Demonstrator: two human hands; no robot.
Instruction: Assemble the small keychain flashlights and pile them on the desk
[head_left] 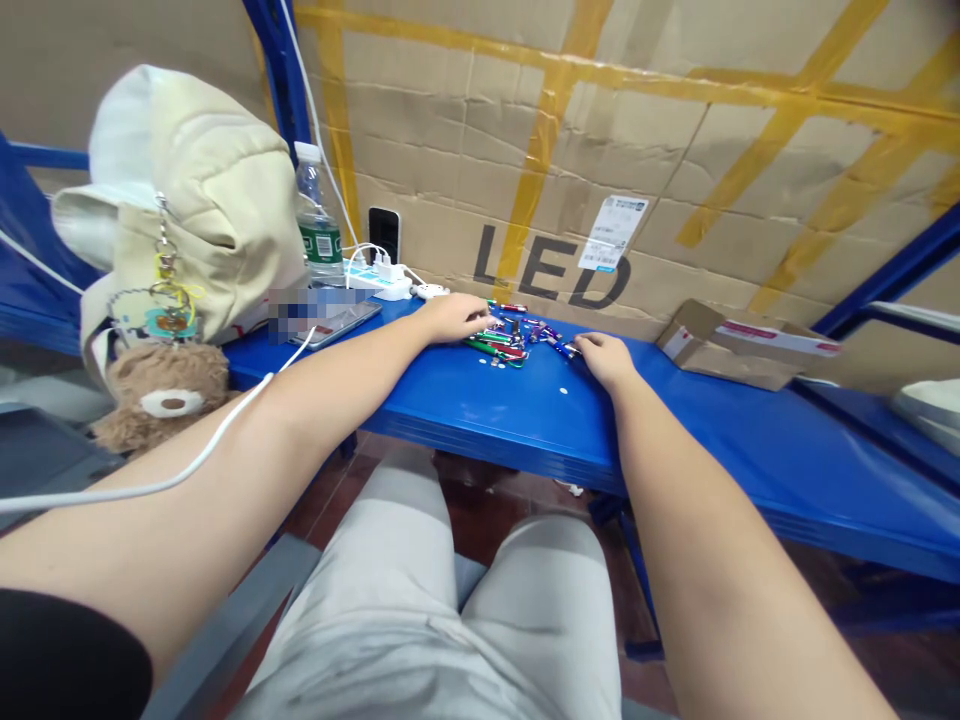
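A pile of small, shiny, pen-shaped metal pieces (510, 350) in red, green, blue and silver lies on the blue table (450, 395). At the pile's left edge is my left hand (456, 318), its fingers curled together over the nearest pieces; what they grip is hidden. My right hand (606, 360) is on the other side, thumb and fingers pinched at the end of a blue pen-shaped piece (562, 348). A few tiny pale discs (563, 391) lie loose in front of the pile.
At the left stand a cream backpack (217, 190) with a plush bear (165, 395), a water bottle (321, 230), a phone (345, 320) and a power strip (382, 280). An open cardboard box (739, 350) sits at right. Behind rises a big carton (450, 150). A white cable (187, 465) crosses my left arm.
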